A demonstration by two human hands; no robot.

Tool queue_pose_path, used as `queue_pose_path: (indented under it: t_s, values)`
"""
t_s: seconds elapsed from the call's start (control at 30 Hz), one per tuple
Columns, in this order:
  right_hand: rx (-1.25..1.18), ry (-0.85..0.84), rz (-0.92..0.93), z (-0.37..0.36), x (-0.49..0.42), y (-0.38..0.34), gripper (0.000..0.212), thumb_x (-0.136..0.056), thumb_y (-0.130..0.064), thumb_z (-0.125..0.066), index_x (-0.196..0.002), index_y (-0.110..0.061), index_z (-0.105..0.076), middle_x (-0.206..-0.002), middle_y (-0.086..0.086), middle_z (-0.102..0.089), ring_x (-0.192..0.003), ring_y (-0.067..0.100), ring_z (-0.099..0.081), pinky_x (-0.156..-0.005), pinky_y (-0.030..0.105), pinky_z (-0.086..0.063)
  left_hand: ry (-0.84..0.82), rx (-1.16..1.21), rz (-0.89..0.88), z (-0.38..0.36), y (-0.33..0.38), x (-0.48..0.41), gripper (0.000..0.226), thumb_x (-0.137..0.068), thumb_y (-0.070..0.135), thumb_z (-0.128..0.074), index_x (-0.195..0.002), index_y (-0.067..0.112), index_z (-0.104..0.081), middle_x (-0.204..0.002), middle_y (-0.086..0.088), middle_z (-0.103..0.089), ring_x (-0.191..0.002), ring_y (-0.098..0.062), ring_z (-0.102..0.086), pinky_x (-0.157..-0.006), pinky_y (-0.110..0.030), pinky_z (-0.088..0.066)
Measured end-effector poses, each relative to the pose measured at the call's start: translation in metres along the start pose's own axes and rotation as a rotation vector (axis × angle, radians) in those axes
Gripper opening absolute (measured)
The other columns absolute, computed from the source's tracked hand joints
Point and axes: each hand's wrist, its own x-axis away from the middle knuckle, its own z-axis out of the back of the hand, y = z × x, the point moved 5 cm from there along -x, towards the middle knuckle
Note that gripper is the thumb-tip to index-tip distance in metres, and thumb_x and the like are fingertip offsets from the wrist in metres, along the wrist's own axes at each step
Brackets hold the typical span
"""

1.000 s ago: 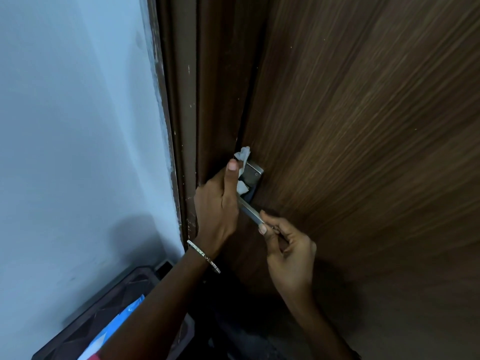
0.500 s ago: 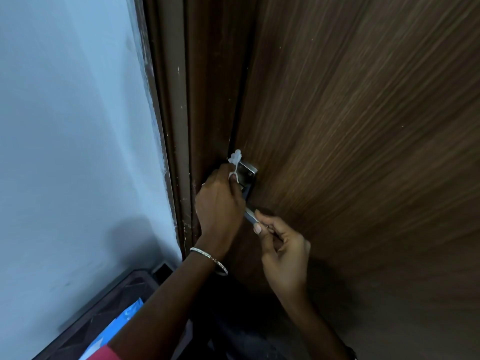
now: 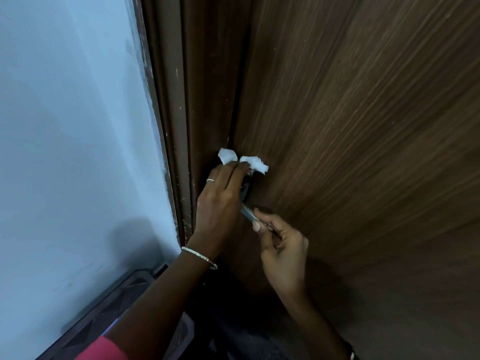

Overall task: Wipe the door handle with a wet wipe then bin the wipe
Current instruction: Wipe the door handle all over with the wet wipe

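Observation:
A metal door handle (image 3: 248, 213) sticks out of the dark wooden door (image 3: 350, 126) near its left edge. My left hand (image 3: 220, 201) presses a white wet wipe (image 3: 255, 162) onto the top of the handle's square plate, which it mostly covers. White bits of the wipe show above my fingertips on both sides. My right hand (image 3: 281, 245) pinches the free end of the lever between thumb and fingers.
A brown door frame (image 3: 179, 126) runs beside the door, with a pale blue wall (image 3: 72, 126) to its left. A dark crate-like bin (image 3: 109, 315) stands on the floor at the lower left, under my left forearm.
My left hand has slid the wipe up from the lever's base to the top of the plate, and the wipe has spread out. My right hand has kept its hold on the lever's end.

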Motion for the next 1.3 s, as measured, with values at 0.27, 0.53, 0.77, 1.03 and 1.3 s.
queue_pose_path:
  t_s: [0.27,0.53,0.77,1.03,1.3]
  values:
    - [0.005,0.01,0.002,-0.001,-0.001,0.001,0.024,-0.093,-0.005,-0.068,-0.113,-0.016,-0.075,-0.111,-0.015,-0.075,-0.103,-0.008,-0.068,-0.085,0.01,-0.054,-0.036,0.277,0.448,-0.014,-0.029,0.014,0.049,-0.084,-0.012,-0.049,-0.125,0.008,-0.067,-0.12,-0.014,-0.071,-0.106,-0.03,-0.068,-0.096,-0.028,-0.047]
    - [0.011,0.026,0.011,-0.001,-0.001,0.001,0.025,-0.093,-0.005,-0.068,-0.115,-0.015,-0.075,-0.111,-0.012,-0.075,-0.104,-0.007,-0.068,-0.085,0.011,-0.054,-0.075,0.738,0.801,-0.03,-0.045,0.035,0.038,-0.1,0.008,-0.041,-0.124,0.014,-0.069,-0.121,0.002,-0.067,-0.11,-0.018,-0.065,-0.098,-0.034,-0.052]
    - [0.02,0.037,0.03,0.0,-0.001,-0.001,0.025,-0.093,-0.002,-0.068,-0.116,-0.01,-0.074,-0.112,-0.009,-0.075,-0.106,-0.008,-0.067,-0.087,0.009,-0.052,-0.091,1.096,0.881,-0.058,-0.031,0.08,0.052,-0.089,0.006,-0.039,-0.138,0.015,-0.056,-0.12,-0.009,-0.071,-0.113,-0.024,-0.066,-0.097,-0.036,-0.051]
    - [0.028,0.034,0.021,-0.001,0.002,-0.003,0.026,-0.094,-0.003,-0.066,-0.118,-0.01,-0.073,-0.114,-0.009,-0.075,-0.109,-0.009,-0.066,-0.089,0.009,-0.051,-0.124,0.757,0.77,-0.068,-0.032,0.084,0.035,-0.094,0.007,-0.047,-0.122,0.019,-0.064,-0.087,0.005,-0.073,-0.08,-0.003,-0.068,-0.076,-0.03,-0.056]
    - [0.021,0.04,0.024,-0.001,0.006,-0.003,0.027,-0.094,-0.005,-0.066,-0.119,-0.014,-0.073,-0.114,-0.011,-0.074,-0.11,-0.009,-0.065,-0.089,0.008,-0.051,-0.187,0.931,0.581,-0.064,-0.008,0.095,0.048,-0.098,0.015,-0.048,-0.141,0.038,-0.046,-0.101,0.004,-0.073,-0.097,-0.011,-0.07,-0.083,-0.025,-0.055]
